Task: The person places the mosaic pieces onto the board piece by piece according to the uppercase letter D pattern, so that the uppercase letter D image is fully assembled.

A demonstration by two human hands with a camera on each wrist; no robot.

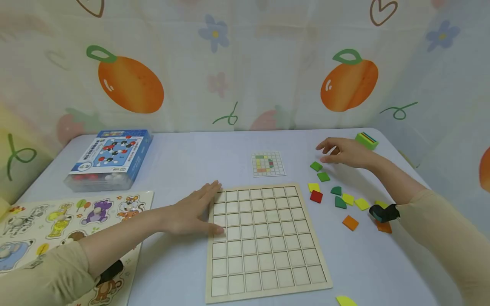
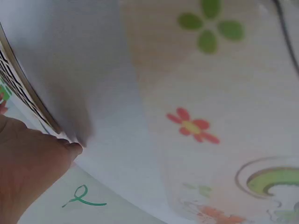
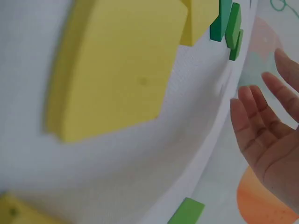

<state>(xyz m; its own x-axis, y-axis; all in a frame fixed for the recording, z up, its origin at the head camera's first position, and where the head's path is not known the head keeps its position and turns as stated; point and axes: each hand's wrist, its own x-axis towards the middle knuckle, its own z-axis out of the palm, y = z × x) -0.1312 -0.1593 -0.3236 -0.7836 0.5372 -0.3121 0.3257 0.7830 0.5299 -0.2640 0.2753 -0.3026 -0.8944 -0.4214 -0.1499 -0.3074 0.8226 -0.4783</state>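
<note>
Head view: we see the left hand (image 1: pixel 193 212), fingers outstretched, at the gridded board's (image 1: pixel 263 245) left edge, lower centre; the right hand (image 1: pixel 342 152), loosely spread, holding nothing, is near green tiles (image 1: pixel 316 166) at right. We judge this a reaching step; picking calls for a pinch.

yellow piece (image 1: pixel 346 301) chopped by the head view's bottom edge, animal puzzle (image 1: pixel 147 199) running off the left, orange piece (image 1: pixel 384 228) kinda hidden by black wrist gadget (image 1: pixel 387 212), fine print (image 1: pixel 89 154) on box (image 1: pixel 139 158) too tiny, right hand (image 3: pixel 279 156) cropped in its wrist view
</note>
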